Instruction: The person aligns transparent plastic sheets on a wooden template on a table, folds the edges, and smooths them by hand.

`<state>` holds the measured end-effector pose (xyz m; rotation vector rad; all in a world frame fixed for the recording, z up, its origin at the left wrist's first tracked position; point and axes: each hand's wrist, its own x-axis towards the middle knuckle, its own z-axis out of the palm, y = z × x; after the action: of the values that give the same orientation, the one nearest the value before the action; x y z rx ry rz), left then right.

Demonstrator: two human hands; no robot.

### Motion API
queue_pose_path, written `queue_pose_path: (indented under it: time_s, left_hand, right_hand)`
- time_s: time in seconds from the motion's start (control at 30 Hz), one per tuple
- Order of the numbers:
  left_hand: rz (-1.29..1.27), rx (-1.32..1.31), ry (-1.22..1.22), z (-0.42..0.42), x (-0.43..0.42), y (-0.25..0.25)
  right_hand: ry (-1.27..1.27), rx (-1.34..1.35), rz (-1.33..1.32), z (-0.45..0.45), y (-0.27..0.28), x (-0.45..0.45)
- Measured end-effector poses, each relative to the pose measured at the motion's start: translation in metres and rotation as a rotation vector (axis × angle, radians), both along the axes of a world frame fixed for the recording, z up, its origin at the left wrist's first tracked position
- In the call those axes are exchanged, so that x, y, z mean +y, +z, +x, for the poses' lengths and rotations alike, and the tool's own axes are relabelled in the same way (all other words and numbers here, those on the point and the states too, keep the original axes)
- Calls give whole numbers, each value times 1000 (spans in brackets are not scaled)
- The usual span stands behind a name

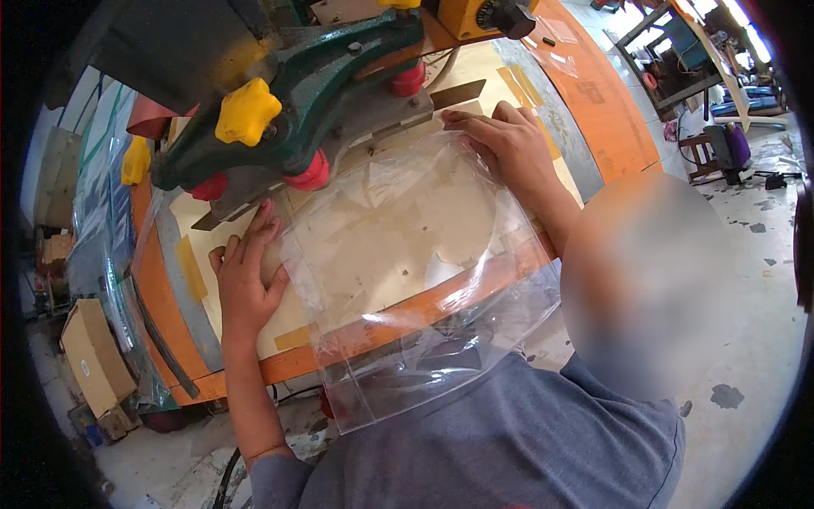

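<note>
A clear plastic sheet [407,229], folded or layered like a sleeve, lies across the pale work board and hangs over the front edge. My left hand [248,276] rests at its left edge with fingers stretched towards a thin metal bar [390,127], the thumb beside the plastic. At the far right corner, my right hand [513,148] has bent fingers closed on the sheet, fingertips close to the bar's right end. Above the bar is the dark green press head [314,93] with yellow star knobs [248,112] and red round fittings [307,172]. The right thumb is mostly hidden.
An orange table edge [424,301] runs along the front. Yellow tape [191,267] marks the pale board. A yellow box with a dial [487,17] sits at the top. Plastic-wrapped material [106,220] and a cardboard box [96,356] are at left. A blurred oval covers the right.
</note>
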<state>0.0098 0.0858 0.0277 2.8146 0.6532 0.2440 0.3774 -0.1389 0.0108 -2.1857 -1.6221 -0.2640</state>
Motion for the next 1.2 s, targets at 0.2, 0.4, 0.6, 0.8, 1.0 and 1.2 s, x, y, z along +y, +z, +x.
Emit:
queue_pose_path:
  time_s: [0.2, 0.4, 0.6, 0.8, 1.0, 1.2]
  left_hand:
    - [28, -30, -24, 0, 1, 0]
    - [67, -43, -35, 1, 1, -1]
    - [54, -90, -19, 0, 2, -4]
    - [-13, -46, 30, -4, -3, 0]
    - [2, -119, 26, -9, -2, -4]
    - [56, -199, -2, -10, 2, -21]
  right_hand:
    - [-13, -33, -38, 0, 1, 0]
    - [-16, -5, -26, -3, 4, 1]
    - [-43, -30, -24, -3, 1, 3]
    - [52, -70, 39, 5, -6, 5]
    - [20, -111, 17, 12, -11, 3]
    - [42, -46, -12, 12, -8, 4]
